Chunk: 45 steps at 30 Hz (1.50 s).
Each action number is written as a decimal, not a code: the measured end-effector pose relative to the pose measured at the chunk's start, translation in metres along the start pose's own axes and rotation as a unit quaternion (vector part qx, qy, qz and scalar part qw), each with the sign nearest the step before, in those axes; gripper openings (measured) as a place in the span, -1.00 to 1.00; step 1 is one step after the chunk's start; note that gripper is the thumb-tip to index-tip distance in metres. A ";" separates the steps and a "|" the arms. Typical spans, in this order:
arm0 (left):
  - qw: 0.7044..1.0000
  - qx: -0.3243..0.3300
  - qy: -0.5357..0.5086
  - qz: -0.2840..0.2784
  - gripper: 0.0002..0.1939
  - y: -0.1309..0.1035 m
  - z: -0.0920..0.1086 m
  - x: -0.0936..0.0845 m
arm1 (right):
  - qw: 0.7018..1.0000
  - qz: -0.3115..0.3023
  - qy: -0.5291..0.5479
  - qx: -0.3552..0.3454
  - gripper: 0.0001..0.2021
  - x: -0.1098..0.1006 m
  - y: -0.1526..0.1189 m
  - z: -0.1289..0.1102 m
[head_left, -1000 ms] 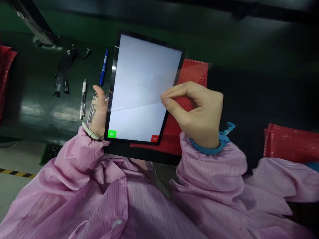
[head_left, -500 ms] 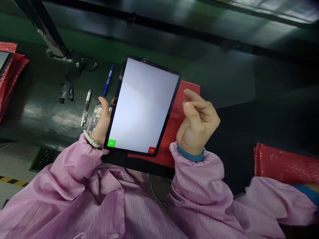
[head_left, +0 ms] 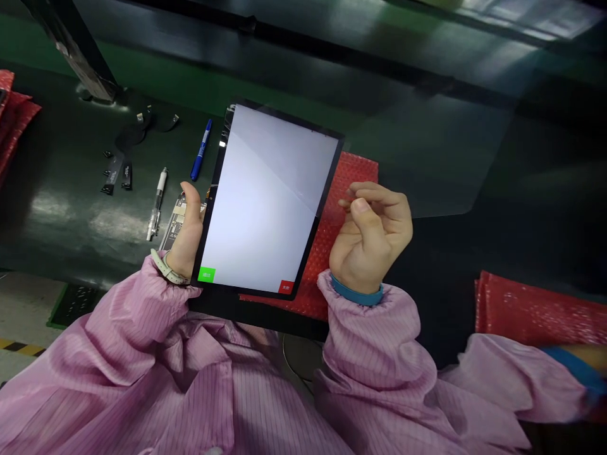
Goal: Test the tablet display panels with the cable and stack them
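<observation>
A tablet [head_left: 265, 202] with a lit white screen, a green box at its lower left and a red one at its lower right is tilted in front of me. My left hand [head_left: 187, 234] supports it at the left edge, thumb raised beside the frame and fingers hidden beneath. Right of the tablet, my right hand [head_left: 372, 237] is curled, thumb and fingers drawn together on a clear film [head_left: 446, 183]. The film is faint and spreads out behind that hand; where it meets the fingers is hard to see. A diagonal line crosses the screen.
Red bubble wrap [head_left: 355, 170] lies under the tablet's right side. Left of it are a blue marker [head_left: 202, 150], a white pen [head_left: 157, 205], a circuit part [head_left: 174, 224] and black flex cables [head_left: 126, 148]. More red bags [head_left: 535, 309] lie right, beside another person's sleeve [head_left: 512, 379].
The right hand's fingers have curled in a little more, and the clear film's corner has shifted down and left. The whole view has slid slightly; the left hand still supports the tablet.
</observation>
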<state>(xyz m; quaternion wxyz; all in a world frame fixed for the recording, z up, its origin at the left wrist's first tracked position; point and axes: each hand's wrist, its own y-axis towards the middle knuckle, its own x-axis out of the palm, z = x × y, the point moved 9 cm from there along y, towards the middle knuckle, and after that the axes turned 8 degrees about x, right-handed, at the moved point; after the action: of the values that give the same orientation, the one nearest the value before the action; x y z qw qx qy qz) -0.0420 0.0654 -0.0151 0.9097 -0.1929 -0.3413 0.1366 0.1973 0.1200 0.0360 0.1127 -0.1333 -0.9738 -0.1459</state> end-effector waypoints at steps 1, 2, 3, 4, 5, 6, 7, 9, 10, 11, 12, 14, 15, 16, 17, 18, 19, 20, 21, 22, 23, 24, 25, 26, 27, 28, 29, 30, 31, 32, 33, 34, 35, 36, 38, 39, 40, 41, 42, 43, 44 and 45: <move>1.000 0.011 0.004 0.000 -0.25 0.001 0.001 -0.001 | 1.000 0.001 0.002 -0.009 -0.92 0.000 0.000 -0.001; 1.000 0.025 0.006 0.001 -0.24 0.001 0.003 -0.003 | 1.000 0.001 0.002 -0.020 -0.92 -0.001 0.000 -0.002; 0.999 0.039 0.007 0.001 -0.23 0.002 0.005 -0.004 | 1.000 -0.001 0.000 -0.028 -0.92 -0.001 0.000 -0.003; 0.999 0.048 0.008 0.001 -0.21 0.002 0.006 -0.005 | 0.999 -0.005 -0.004 -0.032 -0.92 -0.001 0.000 -0.002; 0.999 0.049 0.008 0.001 -0.21 0.001 0.006 -0.005 | 0.999 -0.008 -0.010 -0.038 -0.92 -0.001 0.000 -0.002; 0.999 0.040 0.008 -0.003 -0.21 0.001 0.004 -0.005 | 0.999 -0.011 -0.020 -0.043 -0.93 -0.001 0.000 -0.001; 1.000 0.026 0.007 -0.011 -0.21 0.000 0.001 -0.003 | 0.998 -0.013 -0.030 -0.052 -0.94 -0.001 -0.001 -0.002; 1.000 0.000 0.000 -0.024 -0.22 -0.002 -0.003 0.000 | 0.995 -0.013 -0.058 -0.081 -0.97 -0.001 -0.002 -0.003; 1.000 -0.005 -0.006 -0.027 -0.21 -0.003 -0.004 0.001 | 0.992 -0.013 -0.073 -0.099 -0.98 -0.001 -0.003 -0.005; 1.000 -0.003 -0.011 -0.024 -0.21 -0.004 -0.003 0.001 | 0.990 -0.015 -0.083 -0.111 -0.98 0.000 -0.003 -0.007; 1.000 0.001 -0.014 -0.019 -0.23 -0.004 -0.003 0.001 | 0.990 -0.016 -0.084 -0.116 -0.97 0.000 -0.003 -0.007; 1.000 0.013 -0.012 -0.009 -0.27 -0.003 -0.001 0.000 | 0.992 -0.006 -0.063 -0.112 -0.95 -0.001 -0.003 -0.009; 1.000 0.017 -0.009 -0.006 -0.29 -0.003 0.000 0.000 | 0.993 0.005 -0.050 -0.105 -0.94 -0.002 -0.003 -0.010; 1.000 0.021 -0.003 -0.002 -0.31 -0.003 0.001 0.000 | 0.994 0.018 -0.041 -0.099 -0.94 -0.003 -0.002 -0.011; 1.000 0.025 0.001 0.000 -0.32 -0.003 0.001 -0.001 | 0.994 0.031 -0.038 -0.095 -0.94 -0.004 -0.002 -0.012; 0.999 0.032 0.004 0.004 -0.32 -0.003 0.002 -0.001 | 0.994 0.040 -0.042 -0.095 -0.95 -0.005 -0.002 -0.014; 0.999 0.037 0.005 0.010 -0.33 -0.003 0.003 -0.002 | 0.993 0.043 -0.050 -0.097 -0.95 -0.004 -0.003 -0.015; 0.999 0.039 0.004 0.014 -0.33 -0.003 0.004 -0.002 | 0.992 0.042 -0.058 -0.099 -0.95 -0.003 -0.003 -0.016; 0.999 0.037 0.001 0.014 -0.33 -0.004 0.003 -0.003 | 0.992 0.038 -0.065 -0.102 -0.96 -0.003 -0.003 -0.017; 0.999 0.031 -0.003 0.012 -0.33 -0.004 0.002 -0.002 | 0.991 0.031 -0.072 -0.107 -0.95 -0.002 -0.003 -0.017; 1.000 0.022 -0.007 0.007 -0.32 -0.005 0.001 -0.001 | 0.990 0.026 -0.075 -0.113 -0.95 -0.002 -0.004 -0.016; 1.000 0.011 -0.011 -0.001 -0.30 -0.006 -0.001 0.000 | 0.990 0.020 -0.077 -0.120 -0.95 -0.002 -0.004 -0.016; 1.000 0.001 -0.014 -0.011 -0.28 -0.006 -0.003 0.001 | 0.989 0.016 -0.078 -0.128 -0.95 -0.003 -0.004 -0.015; 1.000 -0.007 -0.018 -0.021 -0.25 -0.007 -0.004 0.003 | 0.987 0.011 -0.079 -0.137 -0.95 -0.003 -0.005 -0.014; 0.999 -0.012 -0.020 -0.029 -0.23 -0.008 -0.005 0.004 | 0.986 0.007 -0.079 -0.145 -0.95 -0.003 -0.005 -0.014; 0.999 -0.016 -0.022 -0.035 -0.22 -0.008 -0.006 0.005 | 0.986 0.003 -0.080 -0.149 -0.95 -0.003 -0.005 -0.013; 0.999 -0.016 -0.022 -0.039 -0.22 -0.008 -0.006 0.006 | 0.986 0.002 -0.077 -0.151 -0.95 -0.004 -0.005 -0.013; 0.999 -0.012 -0.020 -0.039 -0.23 -0.008 -0.005 0.005 | 0.986 0.004 -0.071 -0.150 -0.95 -0.004 -0.005 -0.013; 0.999 -0.007 -0.016 -0.038 -0.24 -0.008 -0.005 0.005 | 0.987 0.007 -0.061 -0.147 -0.94 -0.005 -0.004 -0.013; 0.999 0.001 -0.009 -0.036 -0.26 -0.007 -0.004 0.004 | 0.988 0.012 -0.051 -0.142 -0.92 -0.006 -0.004 -0.014; 0.999 0.013 0.000 -0.037 -0.28 -0.006 -0.002 0.003 | 0.990 0.018 -0.041 -0.137 -0.90 -0.006 -0.004 -0.014; 0.999 0.029 0.011 -0.039 -0.28 -0.005 0.000 0.002 | 0.990 0.022 -0.033 -0.132 -0.88 -0.006 -0.004 -0.015; 0.998 0.045 0.022 -0.044 -0.28 -0.004 0.002 0.002 | 0.991 0.026 -0.026 -0.127 -0.87 -0.006 -0.004 -0.015; 0.996 0.062 0.033 -0.050 -0.28 -0.003 0.004 0.002 | 0.992 0.027 -0.022 -0.123 -0.87 -0.005 -0.003 -0.016; 0.993 0.089 0.051 -0.060 -0.28 -0.002 0.007 0.001 | 0.992 0.031 -0.013 -0.124 -0.86 -0.004 -0.004 -0.019; 0.992 0.096 0.057 -0.062 -0.29 -0.001 0.008 0.001 | 0.991 0.029 -0.010 -0.131 -0.86 -0.004 -0.004 -0.021; 0.991 0.101 0.061 -0.061 -0.31 -0.001 0.008 0.000 | 0.989 0.019 -0.010 -0.144 -0.86 -0.002 -0.005 -0.025; 0.991 0.104 0.063 -0.061 -0.32 -0.001 0.009 -0.001 | 0.987 -0.005 -0.019 -0.161 -0.87 0.001 -0.006 -0.030; 0.990 0.107 0.064 -0.060 -0.33 -0.001 0.009 -0.001 | 0.982 -0.045 -0.040 -0.179 -0.89 0.007 -0.007 -0.036; 0.990 0.109 0.063 -0.059 -0.33 -0.001 0.010 -0.002 | 0.972 -0.101 -0.074 -0.201 -0.92 0.015 -0.009 -0.042; 0.991 0.107 0.062 -0.058 -0.32 -0.001 0.010 -0.002 | 0.953 -0.174 -0.116 -0.220 -0.95 0.026 -0.013 -0.046; 0.991 0.103 0.063 -0.056 -0.29 -0.001 0.010 -0.003 | 0.926 -0.252 -0.156 -0.232 -0.96 0.036 -0.020 -0.048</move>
<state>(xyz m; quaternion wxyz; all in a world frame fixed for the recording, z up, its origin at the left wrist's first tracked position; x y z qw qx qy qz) -0.0506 0.0663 -0.0091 0.9506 -0.0867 -0.2780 0.1076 0.1662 0.0950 0.0847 -0.1152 0.0731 -0.9193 -0.3690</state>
